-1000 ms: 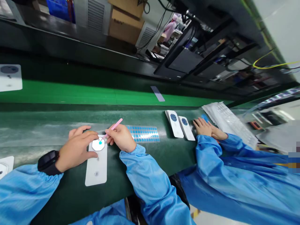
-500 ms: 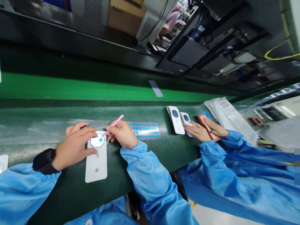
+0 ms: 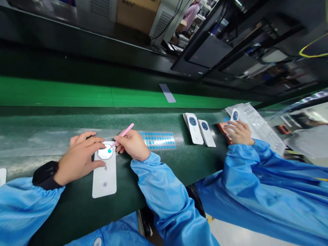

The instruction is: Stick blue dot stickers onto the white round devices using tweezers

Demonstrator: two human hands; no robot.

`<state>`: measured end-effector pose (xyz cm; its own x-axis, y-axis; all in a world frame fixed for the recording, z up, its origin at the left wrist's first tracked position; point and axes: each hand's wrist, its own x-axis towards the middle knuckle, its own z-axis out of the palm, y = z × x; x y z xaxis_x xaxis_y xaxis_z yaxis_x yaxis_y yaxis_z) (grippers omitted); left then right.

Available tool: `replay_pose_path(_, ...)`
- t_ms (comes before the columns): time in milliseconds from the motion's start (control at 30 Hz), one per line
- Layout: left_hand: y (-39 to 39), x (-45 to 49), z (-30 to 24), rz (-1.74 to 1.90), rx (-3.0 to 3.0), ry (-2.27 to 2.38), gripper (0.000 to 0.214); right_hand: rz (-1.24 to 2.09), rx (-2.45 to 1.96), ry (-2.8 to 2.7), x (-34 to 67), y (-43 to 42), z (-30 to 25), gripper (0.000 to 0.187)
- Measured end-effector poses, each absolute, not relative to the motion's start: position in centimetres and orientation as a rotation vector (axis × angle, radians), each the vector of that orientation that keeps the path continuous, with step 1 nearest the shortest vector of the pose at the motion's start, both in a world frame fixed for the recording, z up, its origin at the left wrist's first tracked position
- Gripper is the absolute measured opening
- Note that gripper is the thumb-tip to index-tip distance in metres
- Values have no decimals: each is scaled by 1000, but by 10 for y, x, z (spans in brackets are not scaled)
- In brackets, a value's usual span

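A white phone back cover [image 3: 104, 186] lies flat on the green bench, with an octagonal white area and a blue dot sticker [image 3: 109, 150] near its top. My left hand [image 3: 79, 159] rests over the cover's left side, its fingers spread and its thumb and forefinger touching the surface. In my right hand [image 3: 133, 145] is a pair of slim pink tweezers [image 3: 127, 130], pinched between thumb and fingers. Their tip is at the blue dot. Just beyond that hand lies a clear sheet of blue dot stickers [image 3: 160, 140].
Stacked white covers [image 3: 196, 131] with dark blue rings lie to the right. A co-worker's hand [image 3: 240, 132] is over an orange-red fixture [image 3: 225, 132], near another cover [image 3: 234, 115] and a plastic tray [image 3: 261, 123]. A greyish panel [image 3: 167, 93] sits on the green strip behind.
My hands and the tweezers keep nearly the same place on the cover. The co-worker's hand has left the stacked covers and moved right to the fixture, where a white cover now shows.
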<state>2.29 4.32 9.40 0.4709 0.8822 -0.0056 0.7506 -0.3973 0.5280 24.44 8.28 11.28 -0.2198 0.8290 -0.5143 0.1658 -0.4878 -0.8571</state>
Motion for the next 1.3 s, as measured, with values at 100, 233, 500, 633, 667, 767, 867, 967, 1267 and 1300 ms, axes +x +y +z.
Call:
replay_pose_path(100,44,23,95,370,2248,1364,41,1736,-1566,-1182,244,83,114,30)
replay_pose_path(233,44,25,96,355,2243,1371,40,1724,-1542,-1167,244,82,111,29)
replay_pose_path(500,43,23,95,383,2278,1354,39,1707,-1617,-1172,241,81,120,35)
replay_pose_path(633,44,22,96,388,2288,1343,39,1701,-1651,-1165,240,82,126,36)
replay_pose_path(667,44,23,96,387,2285,1343,39,1701,-1649,-1167,240,82,126,35)
replay_pose_path(767,44,23,98,387,2277,1352,40,1704,-1638,-1176,240,81,124,34)
replay_pose_path(867,42,24,98,393,2274,1359,39,1723,-1611,-1177,241,81,123,34)
replay_pose_path(967,42,24,97,402,2280,1355,38,1754,-1584,-1166,241,82,123,34)
replay_pose_path(1267,43,23,93,417,2292,1339,40,1781,-1521,-1127,243,82,119,31)
replay_pose_path(1300,43,23,93,414,2292,1339,40,1780,-1515,-1129,244,83,118,31)
